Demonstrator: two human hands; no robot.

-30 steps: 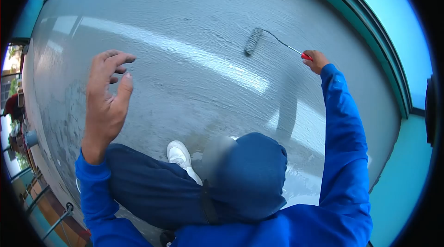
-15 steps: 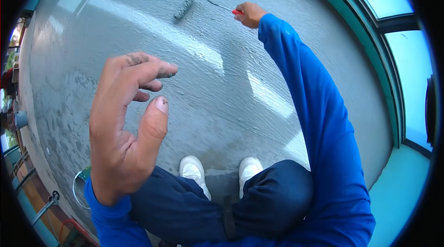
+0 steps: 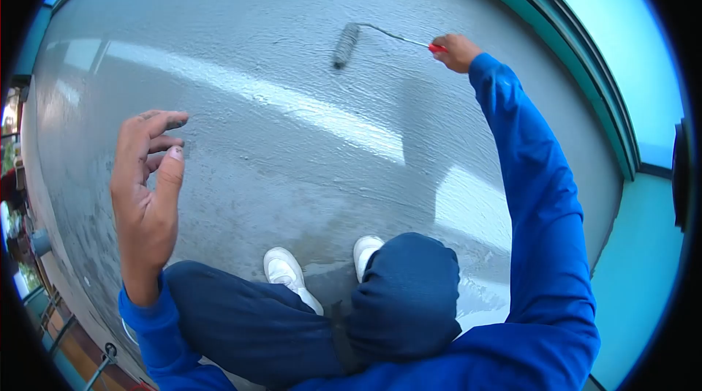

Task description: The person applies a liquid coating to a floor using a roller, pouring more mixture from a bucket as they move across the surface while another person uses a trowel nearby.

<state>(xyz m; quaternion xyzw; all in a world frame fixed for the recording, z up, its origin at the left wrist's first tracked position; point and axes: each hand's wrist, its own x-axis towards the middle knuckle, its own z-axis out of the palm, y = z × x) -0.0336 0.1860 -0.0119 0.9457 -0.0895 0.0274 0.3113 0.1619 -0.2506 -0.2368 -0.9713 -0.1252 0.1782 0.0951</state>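
My right hand point(image 3: 458, 53) is closed round the red handle of a paint roller point(image 3: 346, 46), out in front of me. The roller's grey, textured sleeve rests on the wet grey floor point(image 3: 292, 142), joined to the handle by a bent metal rod. Ridged strokes mark the coating around it. On the left, my left hand point(image 3: 150, 186) hangs in the air above the floor, its fingers curled but apart from the thumb. Nothing is in it, and grey smears show on its fingertips.
My white shoes point(image 3: 285, 270) stand on the floor close below. A teal-framed window point(image 3: 621, 47) runs along the right side, over a teal ledge point(image 3: 632, 245). At the far left are metal rods point(image 3: 102, 365) and a grey cylindrical object point(image 3: 40, 242).
My right hand and the roller have shifted right and slightly nearer in view. My left hand has moved left and looks smaller, farther from the camera. The view has turned somewhat.
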